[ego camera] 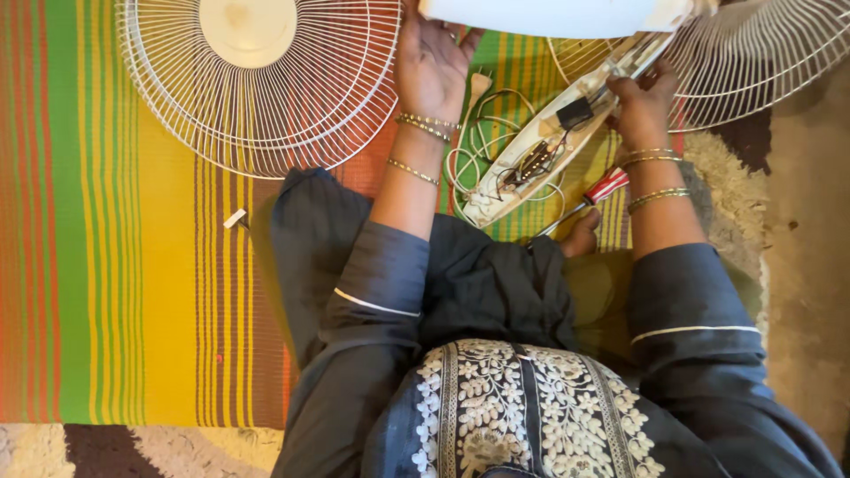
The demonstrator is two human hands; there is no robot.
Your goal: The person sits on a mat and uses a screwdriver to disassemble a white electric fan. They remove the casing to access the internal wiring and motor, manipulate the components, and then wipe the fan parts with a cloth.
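My left hand reaches up, palm showing, and holds the underside of a white fan body at the top edge. My right hand grips the upper end of an open white fan housing, which lies slanted with its wiring and a black part exposed. White cable loops beside the housing. A screwdriver with a red and white handle lies under my right wrist.
A white wire fan guard lies top left, and a second guard top right. All rest on a striped green, yellow and orange mat. A small white piece sits on the mat. A shaggy rug lies at right.
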